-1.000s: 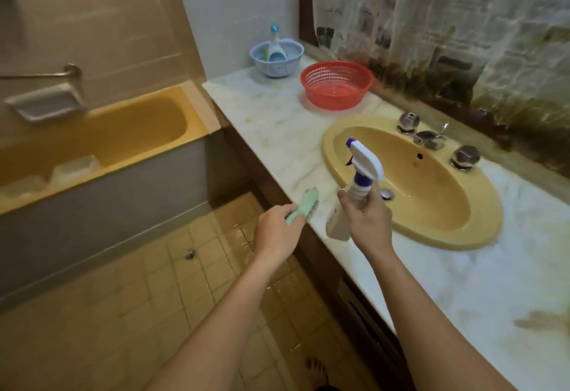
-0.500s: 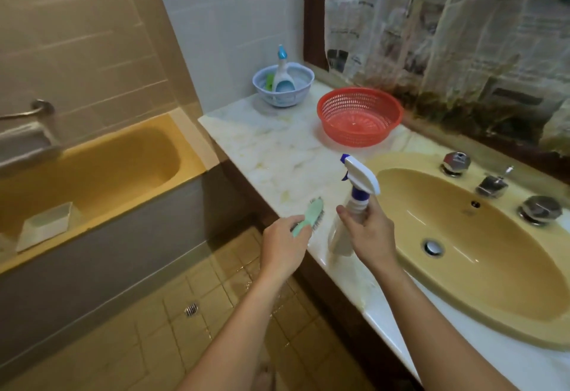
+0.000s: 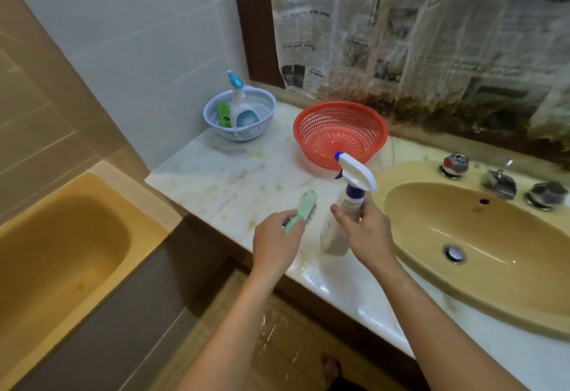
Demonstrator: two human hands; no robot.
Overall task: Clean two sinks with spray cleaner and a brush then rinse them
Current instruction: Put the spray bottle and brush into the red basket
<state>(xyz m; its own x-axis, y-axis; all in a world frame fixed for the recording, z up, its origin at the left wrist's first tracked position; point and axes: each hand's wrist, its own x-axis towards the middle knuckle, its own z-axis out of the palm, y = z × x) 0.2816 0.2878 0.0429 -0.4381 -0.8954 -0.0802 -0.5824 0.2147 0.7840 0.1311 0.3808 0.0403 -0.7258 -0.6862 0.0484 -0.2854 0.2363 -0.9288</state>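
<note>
My left hand grips the handle of a pale green scrub brush, held above the marble counter's front edge. My right hand holds the neck of a white spray bottle with a white and blue trigger head, just left of the yellow oval sink. The sink's drain and three chrome tap fittings sit to the right. Only one sink shows in the head view.
A red mesh basket stands behind the bottle. A pale blue basket holding another spray bottle sits in the counter's far left corner. A yellow bathtub lies left, tiled floor below. Newspaper covers the mirror.
Both hands with brush and bottle have moved forward over the counter. The view has shifted left, so the sink now sits further right.
</note>
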